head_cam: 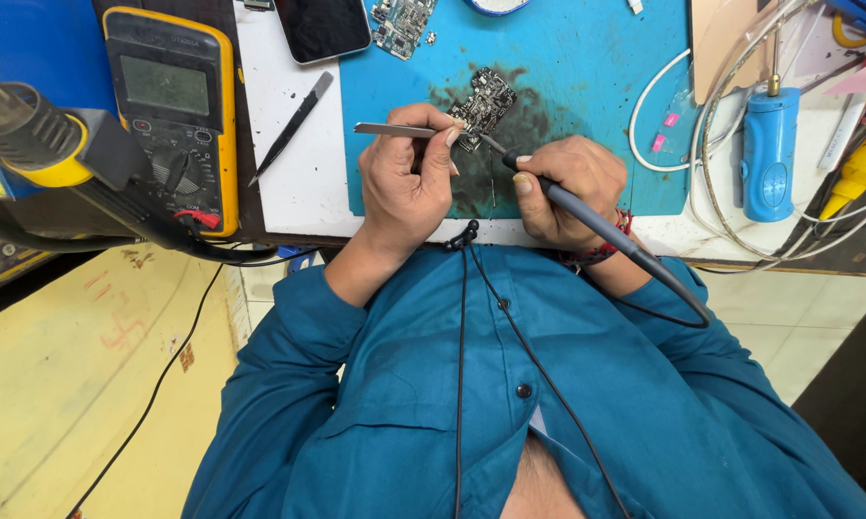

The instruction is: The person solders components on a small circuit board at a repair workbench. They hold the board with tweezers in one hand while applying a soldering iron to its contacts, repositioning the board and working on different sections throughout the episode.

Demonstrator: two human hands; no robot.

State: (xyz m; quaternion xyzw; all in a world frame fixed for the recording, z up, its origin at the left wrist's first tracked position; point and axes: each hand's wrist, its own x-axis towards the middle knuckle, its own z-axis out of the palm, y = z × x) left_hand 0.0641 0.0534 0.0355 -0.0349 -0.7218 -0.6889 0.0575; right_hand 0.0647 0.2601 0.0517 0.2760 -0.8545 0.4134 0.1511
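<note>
A small dark circuit board lies on a stained blue work mat. My left hand pinches silver tweezers, whose tips reach the board's lower edge. In a pen-like grip, my right hand holds a black soldering iron. Its thin tip points up and left to the board, close to the tweezer tips. The iron's cord runs back over my blue sleeve. Both hands rest at the near edge of the bench.
A yellow multimeter stands at the left, with black tweezers on a white sheet beside it. A phone and a second board lie at the back. A hot-air nozzle juts in at the far left. A blue hand tool, white cables and a yellow tool crowd the right.
</note>
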